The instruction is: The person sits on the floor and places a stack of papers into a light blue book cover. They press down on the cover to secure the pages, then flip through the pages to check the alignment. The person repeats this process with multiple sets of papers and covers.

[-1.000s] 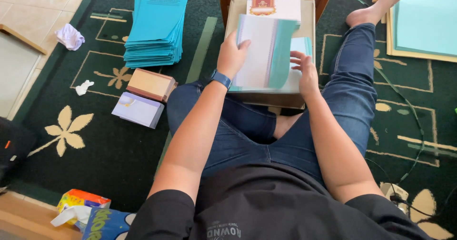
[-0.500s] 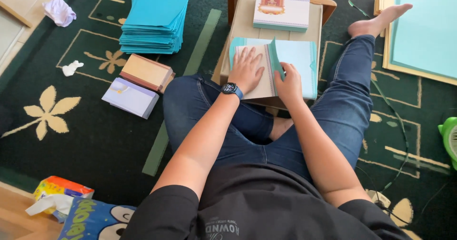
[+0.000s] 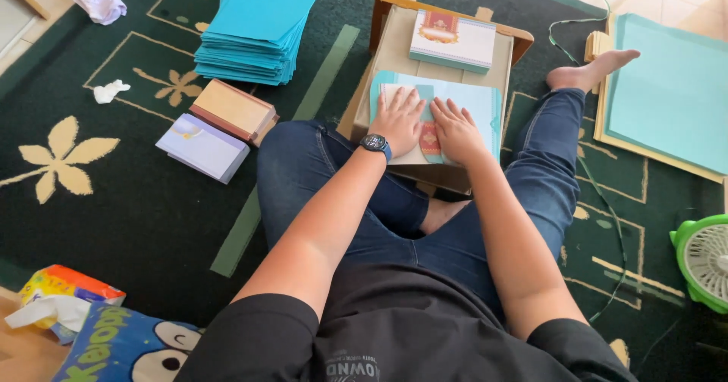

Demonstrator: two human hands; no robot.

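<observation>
Head view: left hand (image 3: 398, 120) and right hand (image 3: 455, 128) lie flat, fingers spread, on the folded turquoise card (image 3: 462, 101) atop the low wooden table (image 3: 394, 45) (press evenly outward for a crisp crease).

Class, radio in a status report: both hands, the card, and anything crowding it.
Left hand and right hand flat, pressing the teal card on the cardboard box. Card stack sits beyond, apart. Nothing in the way.

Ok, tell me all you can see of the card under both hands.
The card is a pale turquoise paper sheet with a white panel and a red patterned strip in the middle. It lies flat on a cardboard box in front of the person. The left hand and right hand press on it, palms down.
</observation>
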